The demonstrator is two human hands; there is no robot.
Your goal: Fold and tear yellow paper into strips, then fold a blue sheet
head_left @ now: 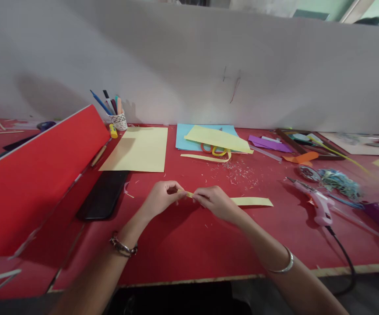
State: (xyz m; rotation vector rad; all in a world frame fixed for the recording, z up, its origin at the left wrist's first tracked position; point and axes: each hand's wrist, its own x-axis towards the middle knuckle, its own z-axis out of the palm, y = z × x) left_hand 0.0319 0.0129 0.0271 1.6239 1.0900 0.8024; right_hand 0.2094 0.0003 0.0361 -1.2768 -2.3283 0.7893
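Between my two hands runs a narrow yellow paper strip [251, 201], its free end stretching out to the right past my right hand. My left hand [163, 197] pinches the strip's left end between thumb and fingers. Close beside it, my right hand [216, 202] pinches the same strip, and a short bit of yellow shows in the gap. Beyond them lies another yellow strip [205, 158], curled at one end. Scissors [219, 151] with red and yellow handles are partly covered by a cut yellow sheet [217, 138] on blue paper [183, 136].
At left are a yellow sheet [140, 151], a black phone [102, 197], a leaning red board [45, 175] and a pen cup [120, 120]. A pink glue gun [321, 210], yarn [340, 183] and a brown tray [332, 156] sit at right. Paper scraps [242, 173] litter the red table.
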